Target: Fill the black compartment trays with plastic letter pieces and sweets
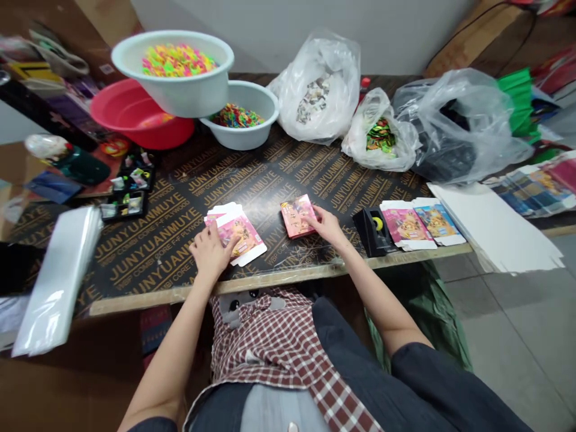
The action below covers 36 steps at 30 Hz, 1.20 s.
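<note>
My left hand [210,251] rests on a flattened pink printed box [245,237] with white flaps; its fingers are apart and spread over the left side. To the right, my right hand [328,225] grips the right edge of a small pink printed packet [295,216], thumb and fingers closed at its side. The packet looks like a thin box or a stack of cards; I cannot tell which. Right of that hand stands a black box [369,231] with a yellow round piece in it. Beside it lie a pink flat box [408,225] and a blue one [436,222].
Along the back stand a raised pale basin [180,96] of colourful small pieces, a red basin [135,117], a lower basin [243,138] and plastic bags [324,114]. Clear sleeves [58,282] lie at left, white sheets [499,234] at right. The table's front edge [288,279] is near me.
</note>
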### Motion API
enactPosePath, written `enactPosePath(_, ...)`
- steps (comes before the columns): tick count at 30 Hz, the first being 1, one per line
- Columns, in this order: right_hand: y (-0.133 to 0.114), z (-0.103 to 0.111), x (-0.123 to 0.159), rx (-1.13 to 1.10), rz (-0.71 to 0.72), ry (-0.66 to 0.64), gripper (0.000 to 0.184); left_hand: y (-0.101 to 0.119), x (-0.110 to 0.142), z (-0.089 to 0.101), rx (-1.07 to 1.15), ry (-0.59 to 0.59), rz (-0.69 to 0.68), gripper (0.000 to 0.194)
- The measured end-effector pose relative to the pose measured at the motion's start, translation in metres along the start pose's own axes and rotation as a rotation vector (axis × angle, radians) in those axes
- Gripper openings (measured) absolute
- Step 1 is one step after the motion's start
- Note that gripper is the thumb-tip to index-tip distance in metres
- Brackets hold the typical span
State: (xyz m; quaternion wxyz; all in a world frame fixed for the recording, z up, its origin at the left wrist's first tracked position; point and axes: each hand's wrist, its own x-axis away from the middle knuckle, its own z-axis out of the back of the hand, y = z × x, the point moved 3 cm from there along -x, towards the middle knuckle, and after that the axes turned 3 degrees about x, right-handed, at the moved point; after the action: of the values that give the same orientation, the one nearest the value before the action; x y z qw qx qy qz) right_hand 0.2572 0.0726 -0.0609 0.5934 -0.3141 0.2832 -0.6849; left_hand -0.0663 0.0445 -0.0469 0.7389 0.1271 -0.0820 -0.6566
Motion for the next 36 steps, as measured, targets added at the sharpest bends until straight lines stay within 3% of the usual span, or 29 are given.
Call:
enactPosePath(3,-0.012,0.006,0.008,0.443,0.127,0.226,0.045,-0.013,0.002,0.001,-0.070,-0.077,0.059,0.101)
enactPosePath(5,-0.032,-0.007,0.013,0.481,0.255,0.279,0.044,-0.014,0.005,-0.002,-0.064,-0.085,0.044,0.109)
enactPosePath(7,-0.061,-0.038,0.012,0.401,0.408,0.176,0.042,-0.014,0.008,-0.007,-0.029,-0.052,0.031,0.109)
enactPosePath(10,-0.107,-0.101,0.000,0.311,0.578,-0.142,0.043,-0.016,0.011,-0.012,0.038,0.021,-0.010,0.106)
enactPosePath(13,-0.140,-0.150,-0.015,0.396,0.574,-0.373,0.042,-0.020,0.012,-0.014,0.074,0.059,-0.043,0.102)
enactPosePath(16,-0.157,-0.169,-0.022,0.538,0.539,-0.440,0.046,-0.020,0.012,-0.014,0.094,0.063,-0.029,0.101)
enactPosePath(19,-0.166,-0.164,-0.020,0.606,0.563,-0.399,0.052,-0.019,0.010,-0.011,0.119,0.065,0.006,0.105)
enactPosePath(22,-0.171,-0.145,-0.015,0.583,0.570,-0.313,0.048,-0.019,0.009,-0.004,0.196,0.112,0.045,0.115)
enactPosePath(25,-0.170,-0.115,-0.009,0.433,0.564,-0.222,0.037,-0.016,0.010,0.005,0.492,0.086,0.018,0.120)
enactPosePath(27,-0.168,-0.093,-0.002,0.266,0.550,-0.209,0.037,-0.008,0.014,0.007,0.870,-0.113,-0.071,0.107)
enactPosePath(29,-0.164,-0.074,0.008,0.067,0.535,-0.235,0.041,0.008,0.022,0.006,1.277,-0.431,-0.142,0.087)
enactPosePath(31,-0.161,-0.059,0.017,-0.118,0.524,-0.272,0.043,0.025,0.032,0.003,1.547,-0.701,-0.140,0.074)
enactPosePath(33,-0.156,-0.048,0.025,-0.264,0.498,-0.303,0.043,0.040,0.041,0.000,1.659,-0.833,-0.097,0.065)
enactPosePath(36,-0.145,-0.036,0.031,-0.433,0.415,-0.353,0.045,0.055,0.047,-0.001,1.706,-0.838,-0.067,0.061)
